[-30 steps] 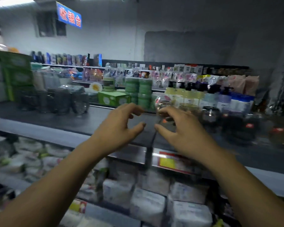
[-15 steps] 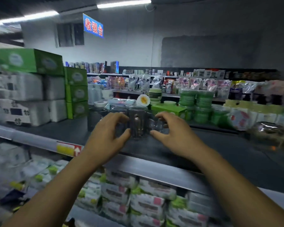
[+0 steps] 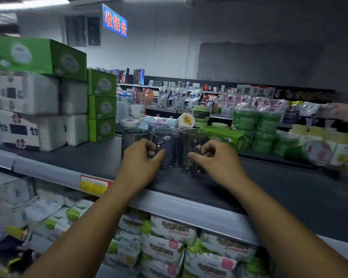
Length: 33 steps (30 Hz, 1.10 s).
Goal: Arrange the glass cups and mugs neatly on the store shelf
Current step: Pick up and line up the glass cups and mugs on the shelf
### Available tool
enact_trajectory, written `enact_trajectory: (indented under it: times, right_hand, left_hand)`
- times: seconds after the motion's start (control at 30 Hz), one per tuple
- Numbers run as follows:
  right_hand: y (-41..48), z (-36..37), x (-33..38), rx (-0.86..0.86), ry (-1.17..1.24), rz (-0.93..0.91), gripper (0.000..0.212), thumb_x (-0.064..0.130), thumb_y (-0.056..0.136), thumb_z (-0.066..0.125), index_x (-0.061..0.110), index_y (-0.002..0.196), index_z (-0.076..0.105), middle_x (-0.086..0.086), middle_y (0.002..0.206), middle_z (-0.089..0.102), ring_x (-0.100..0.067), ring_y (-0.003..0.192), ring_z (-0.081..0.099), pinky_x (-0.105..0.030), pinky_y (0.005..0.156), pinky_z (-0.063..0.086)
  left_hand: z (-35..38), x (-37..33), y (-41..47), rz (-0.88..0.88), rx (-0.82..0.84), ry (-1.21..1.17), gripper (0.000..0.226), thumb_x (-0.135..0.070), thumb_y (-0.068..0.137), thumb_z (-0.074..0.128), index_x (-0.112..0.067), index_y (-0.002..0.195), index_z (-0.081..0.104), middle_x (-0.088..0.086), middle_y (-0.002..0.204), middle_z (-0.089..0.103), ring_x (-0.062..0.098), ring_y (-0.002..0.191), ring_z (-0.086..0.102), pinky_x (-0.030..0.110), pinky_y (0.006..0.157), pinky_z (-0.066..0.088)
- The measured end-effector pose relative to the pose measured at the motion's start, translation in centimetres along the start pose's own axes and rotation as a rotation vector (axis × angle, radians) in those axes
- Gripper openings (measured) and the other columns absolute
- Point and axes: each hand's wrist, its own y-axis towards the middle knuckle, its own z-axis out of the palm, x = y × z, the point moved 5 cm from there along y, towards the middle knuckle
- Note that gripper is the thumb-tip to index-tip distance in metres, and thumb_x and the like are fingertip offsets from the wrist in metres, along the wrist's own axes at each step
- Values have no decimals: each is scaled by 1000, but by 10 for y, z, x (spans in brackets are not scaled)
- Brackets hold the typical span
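Where the two front mugs stand side by side at the centre of the frame, upright and almost touching, the left clear glass mug is held by the left hand and the right clear glass mug by the right hand. Each mug's long axis is vertical, and each lies just beyond and inward of its own hand, with the handle apparently turned outward toward that hand. On both hands the fingers are curled at the handle and the thumb is laid against the lower glass wall; whether a finger is passed through either handle cannot be told. Neither hand is nearer: each is matched to its own mug. Behind them, more clear glass tumblers are lined up on the dark grey shelf top. Further out, green cardboard boxes are stacked at the left and green lidded tubs at the right. A short push back toward the row is judged to be what is called for next.
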Motion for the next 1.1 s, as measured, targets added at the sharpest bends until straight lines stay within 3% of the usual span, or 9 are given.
enact_trajectory:
  times: [0.13,0.3,0.43,0.53,0.7,0.9,1.1]
  right_hand:
    - [-2,3,-5,-32,84,-26,33,18,87,76,22,62,55,10,58,56,2,54,49,-20,58,40]
    - [-6,9,-18,-46,467,149,16,8,98,62,3,84,66,-2,72,73,-15,63,66,-30,72,52]
    - [-6,2,-29,-134,686,258,23,7,96,60,10,73,59,0,59,54,-19,57,50,-40,73,45]
    - [-8,-1,-27,-175,814,308,28,16,98,59,14,71,53,9,48,44,-11,45,40,-37,61,38]
    - [-12,-6,-25,-263,800,351,36,25,101,58,19,67,48,13,42,34,-5,37,31,-30,52,28]
    - [-11,-4,-25,-276,745,337,40,27,100,57,22,63,44,13,42,33,-8,38,31,-30,50,28]
    - [-7,-8,-24,-271,766,327,37,22,100,57,20,65,46,11,42,35,-7,37,32,-30,48,27]
  left_hand:
    - [5,3,6,26,59,-107,18,-30,91,71,-19,77,66,-4,71,68,8,66,63,26,63,47]
    - [11,16,12,-96,175,-287,30,-27,98,62,-12,71,63,-6,53,59,12,49,50,30,57,39]
    - [6,21,13,-218,188,-398,36,-34,98,59,-16,68,51,2,57,50,20,56,46,33,58,35]
    - [-4,17,11,-214,135,-361,43,-37,101,54,-16,66,42,-1,58,43,16,55,40,33,55,29]
    - [-11,23,12,-315,119,-429,37,-42,102,52,-16,75,48,6,60,42,13,40,37,23,42,28]
    - [-11,20,12,-488,192,-657,39,-31,101,51,-23,64,42,-8,46,32,9,34,23,18,37,19]
    - [-21,0,8,-414,135,-729,42,-25,100,51,-24,59,42,-5,48,31,13,43,23,23,49,18]
